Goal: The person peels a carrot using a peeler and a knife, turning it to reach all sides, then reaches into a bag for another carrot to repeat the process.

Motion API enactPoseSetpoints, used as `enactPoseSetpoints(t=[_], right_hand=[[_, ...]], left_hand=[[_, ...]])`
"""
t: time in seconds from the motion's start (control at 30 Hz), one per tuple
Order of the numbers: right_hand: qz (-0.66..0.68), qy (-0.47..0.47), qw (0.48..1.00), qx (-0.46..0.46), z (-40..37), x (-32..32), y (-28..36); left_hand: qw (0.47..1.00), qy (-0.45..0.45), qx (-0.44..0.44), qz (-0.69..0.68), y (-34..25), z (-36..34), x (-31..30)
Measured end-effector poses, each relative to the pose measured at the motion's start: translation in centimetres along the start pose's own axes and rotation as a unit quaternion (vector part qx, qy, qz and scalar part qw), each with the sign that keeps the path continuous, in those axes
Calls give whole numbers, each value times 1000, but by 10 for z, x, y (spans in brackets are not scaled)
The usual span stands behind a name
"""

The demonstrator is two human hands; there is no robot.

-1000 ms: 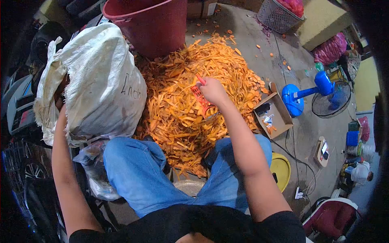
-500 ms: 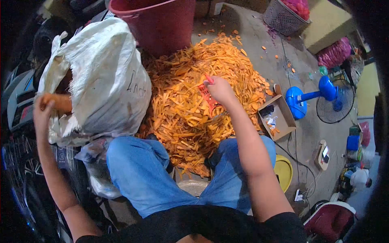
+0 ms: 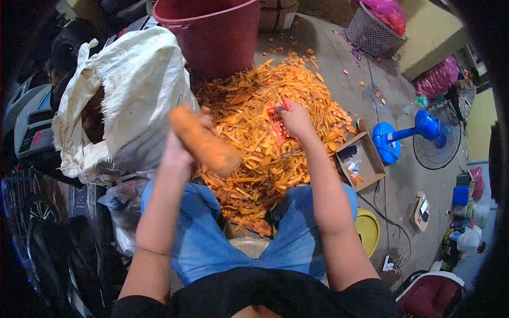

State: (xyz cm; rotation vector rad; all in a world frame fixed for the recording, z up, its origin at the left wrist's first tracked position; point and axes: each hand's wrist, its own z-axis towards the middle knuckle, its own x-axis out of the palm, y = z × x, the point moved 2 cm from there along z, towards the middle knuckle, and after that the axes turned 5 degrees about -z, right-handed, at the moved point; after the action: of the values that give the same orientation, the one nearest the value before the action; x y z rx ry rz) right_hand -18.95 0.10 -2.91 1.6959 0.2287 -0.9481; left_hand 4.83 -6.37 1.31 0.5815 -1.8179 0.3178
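Observation:
A thick orange carrot (image 3: 204, 142) is gripped in my left hand (image 3: 183, 146), in front of the white sack's right side and partly over the heap. My right hand (image 3: 297, 122) is closed round the handle of a red peeler (image 3: 277, 126) with a slotted body. Under both hands spreads a large heap of orange peels (image 3: 249, 127). At the left stands the white woven sack (image 3: 140, 79), its torn mouth open toward the left; what lies inside is dark.
Behind the heap is a big red tub (image 3: 212, 45). To the right are an open cardboard box (image 3: 371, 159), a blue fan (image 3: 405, 130), cables and a yellow basin (image 3: 368, 233). A grey basket (image 3: 374, 32) stands at the back right.
My left hand has come away from the sack's mouth and moved right with the carrot, now over the near left of the heap. My right hand with the peeler has shifted slightly.

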Motion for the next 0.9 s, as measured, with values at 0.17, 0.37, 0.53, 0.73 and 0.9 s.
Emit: enactPoseSetpoints(t=[0.17,0.37,0.53,0.73,0.9], right_hand=[[171,-8,980,99,11,4,-22],[214,-75,965,132,13,-18,-23],[175,-43,976,119,4,-21,-2],[357,-74,923,121,14,-2,-15],[410,-111,894,146,9,2,-3]], left_hand=[[992,-122,23,-12,65,50,-60],[991,-103,78,-28,35,50,-22],[983,-151,88,58,52,37,-43],[1000,-11,-15,17,47,46,-21],[990,29,-2,140,53,41,-12]])
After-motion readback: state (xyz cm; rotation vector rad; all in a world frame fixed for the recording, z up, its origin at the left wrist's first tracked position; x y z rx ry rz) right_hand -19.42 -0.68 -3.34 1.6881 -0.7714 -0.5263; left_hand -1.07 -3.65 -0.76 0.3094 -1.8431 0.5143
